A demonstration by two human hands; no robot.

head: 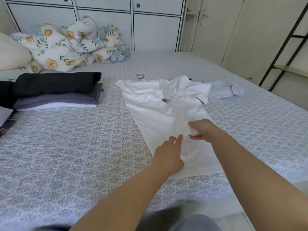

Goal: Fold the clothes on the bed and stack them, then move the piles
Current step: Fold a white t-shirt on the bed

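Folded stack (56, 90): far left on the bed (66, 147), well apart.
Left hand (168, 155): I see fingers straight, pressing the white shirt (158, 110).
Shirt axis: near-right hem to far collar.
Right hand (202, 130): pinching cloth mid-shirt.

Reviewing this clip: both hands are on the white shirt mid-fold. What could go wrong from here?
The white shirt is bunched near its collar, so a fold now may lock in creases. Both the left hand and the right hand work the lower middle only, so the upper part could drag and skew. The pale blue garment touches the shirt's sleeve and might get pulled along.
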